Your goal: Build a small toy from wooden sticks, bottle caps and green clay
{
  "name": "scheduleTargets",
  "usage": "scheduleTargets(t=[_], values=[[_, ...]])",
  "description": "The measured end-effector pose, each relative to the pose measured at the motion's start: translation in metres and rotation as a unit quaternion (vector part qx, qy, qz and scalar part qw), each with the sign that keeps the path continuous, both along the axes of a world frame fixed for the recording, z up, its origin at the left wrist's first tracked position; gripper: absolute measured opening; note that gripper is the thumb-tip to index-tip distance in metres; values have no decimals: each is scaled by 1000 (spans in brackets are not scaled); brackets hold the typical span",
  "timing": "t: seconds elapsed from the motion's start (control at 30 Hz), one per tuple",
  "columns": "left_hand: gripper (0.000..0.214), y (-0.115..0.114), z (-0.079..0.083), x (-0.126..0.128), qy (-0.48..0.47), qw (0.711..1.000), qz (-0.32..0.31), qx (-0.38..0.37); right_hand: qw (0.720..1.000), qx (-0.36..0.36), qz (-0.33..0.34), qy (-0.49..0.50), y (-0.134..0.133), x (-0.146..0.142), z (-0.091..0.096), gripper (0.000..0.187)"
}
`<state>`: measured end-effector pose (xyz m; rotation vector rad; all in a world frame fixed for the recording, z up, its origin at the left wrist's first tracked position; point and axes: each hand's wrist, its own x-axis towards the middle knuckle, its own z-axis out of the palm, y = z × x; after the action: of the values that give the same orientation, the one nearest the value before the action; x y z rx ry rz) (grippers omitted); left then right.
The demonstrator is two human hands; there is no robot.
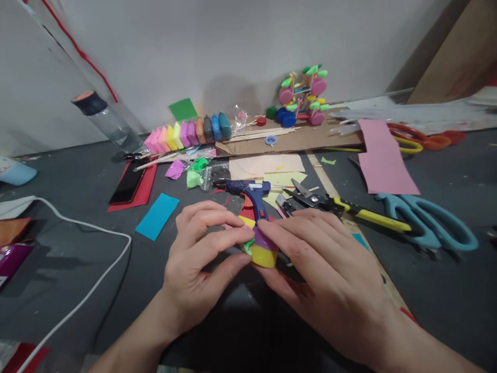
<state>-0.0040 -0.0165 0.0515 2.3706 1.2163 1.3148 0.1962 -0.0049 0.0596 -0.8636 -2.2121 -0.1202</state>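
Observation:
Both my hands meet at the middle of the dark table around a small clay piece with purple on top and yellow below, plus a bit of green at its left. My left hand pinches it from the left with thumb and fingers. My right hand covers it from the right, fingertips on the purple part. Just behind the piece lies a blue hot glue gun.
A row of coloured clay blocks and a colourful stick-and-disc model stand by the wall. Yellow-handled pliers, teal scissors, pink paper, a blue paper strip, a phone, a white cable and a bottle lie around.

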Motion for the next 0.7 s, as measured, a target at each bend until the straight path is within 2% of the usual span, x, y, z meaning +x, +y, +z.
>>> scheduleTargets(t=[0.23, 0.4, 0.5, 0.7], values=[[26, -1, -2, -2, -36, 998, -31, -31, 999, -31, 21, 16, -2, 2, 2, 23], [28, -2, -5, 0, -87, 996, -10, -4, 999, -35, 12, 22, -3, 0, 2, 24], [21, -4, -3, 3, -80, 996, 13, 23, 999, -32, 11, 17, -4, -1, 1, 24], [23, -8, -1, 7, -61, 998, 29, 18, 1000, -23, -1, 3, -3, -2, 1, 21]])
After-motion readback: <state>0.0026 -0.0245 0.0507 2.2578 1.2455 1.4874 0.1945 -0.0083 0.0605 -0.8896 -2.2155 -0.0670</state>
